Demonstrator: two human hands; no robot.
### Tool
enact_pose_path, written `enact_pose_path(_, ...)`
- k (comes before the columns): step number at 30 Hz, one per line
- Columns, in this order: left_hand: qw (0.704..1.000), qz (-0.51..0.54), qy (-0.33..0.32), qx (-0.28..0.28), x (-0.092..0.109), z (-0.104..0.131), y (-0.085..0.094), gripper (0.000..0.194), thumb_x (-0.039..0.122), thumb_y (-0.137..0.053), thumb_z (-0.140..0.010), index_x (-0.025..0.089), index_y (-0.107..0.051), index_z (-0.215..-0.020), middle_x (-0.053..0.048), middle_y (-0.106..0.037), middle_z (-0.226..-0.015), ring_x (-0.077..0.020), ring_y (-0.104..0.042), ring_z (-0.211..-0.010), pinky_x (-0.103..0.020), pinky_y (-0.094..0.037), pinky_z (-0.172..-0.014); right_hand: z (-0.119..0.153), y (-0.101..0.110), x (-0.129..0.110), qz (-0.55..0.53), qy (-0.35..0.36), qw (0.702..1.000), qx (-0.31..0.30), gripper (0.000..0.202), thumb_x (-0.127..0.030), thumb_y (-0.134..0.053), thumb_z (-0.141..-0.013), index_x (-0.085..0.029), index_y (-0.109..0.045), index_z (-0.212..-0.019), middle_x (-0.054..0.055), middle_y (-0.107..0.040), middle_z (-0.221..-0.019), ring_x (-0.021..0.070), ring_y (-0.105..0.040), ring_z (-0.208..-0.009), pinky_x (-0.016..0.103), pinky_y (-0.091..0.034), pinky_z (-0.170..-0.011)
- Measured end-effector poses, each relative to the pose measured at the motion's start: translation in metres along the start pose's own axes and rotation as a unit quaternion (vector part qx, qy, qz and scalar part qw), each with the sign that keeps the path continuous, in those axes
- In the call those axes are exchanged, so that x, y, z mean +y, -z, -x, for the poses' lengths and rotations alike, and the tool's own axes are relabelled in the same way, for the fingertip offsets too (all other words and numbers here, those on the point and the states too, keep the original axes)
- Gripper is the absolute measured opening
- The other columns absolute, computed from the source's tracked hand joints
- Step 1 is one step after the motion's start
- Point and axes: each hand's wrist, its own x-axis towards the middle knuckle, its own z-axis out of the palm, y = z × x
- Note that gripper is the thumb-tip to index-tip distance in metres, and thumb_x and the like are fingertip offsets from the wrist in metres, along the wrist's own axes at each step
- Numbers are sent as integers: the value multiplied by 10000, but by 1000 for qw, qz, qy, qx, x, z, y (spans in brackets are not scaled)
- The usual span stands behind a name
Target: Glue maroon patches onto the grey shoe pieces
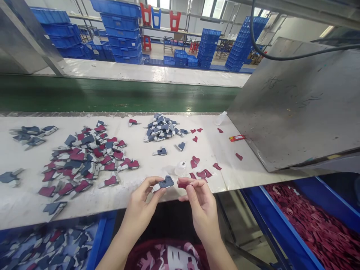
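Between the thumb and fingers of my left hand (144,198) is a dark blue and white plastic part (166,182), held just above the front of the white table. My right hand (201,198) pinches a small dark red piece (185,181) close beside it, the two apart. Behind my hands stands a small clear bottle (180,168) with a thin tip. Loose red pieces (201,174) lie beyond my right hand. Farther back is a heap of blue and white parts (163,127); to the left spreads a larger pile of parts with red and blue faces (81,157).
A blue bin of blue and white parts (47,243) sits below left, and a bin of red pieces (312,225) below right. A metal box (298,101) bounds the table at right. Beyond it runs a green conveyor belt (126,93). A yellow-red packet (236,138) lies nearby.
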Motion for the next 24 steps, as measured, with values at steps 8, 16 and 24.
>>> enact_pose_path(8,999,-30,9,21,-21,-7,6,245,423,-624,-868,234,-631,-1024,-46,-689,-1034,-224,-647,-1040,-343,-499,-939,-19,25,6,30,-5,997,76,280,-440,-731,-806,-191,-604,-780,36,-664,-870,140,-614,-724,219,-507,-551)
enact_pose_path(16,996,-75,9,37,-44,-17,5,326,500,-626,-844,229,-652,-1023,-56,-712,-1053,-240,-654,-1013,-325,-514,-844,-136,124,-1,309,64,902,295,535,-508,-408,-919,-69,-603,-1154,158,-689,-982,186,-645,-726,296,-488,-595)
enact_pose_path(24,995,-87,15,40,-50,-16,5,355,533,-634,-827,242,-658,-1030,-47,-719,-1076,-241,-655,-1013,-329,-516,-845,-114,146,11,510,74,843,156,364,-387,-759,-721,-206,-733,-1035,85,-667,-975,232,-618,-845,377,-475,-835)
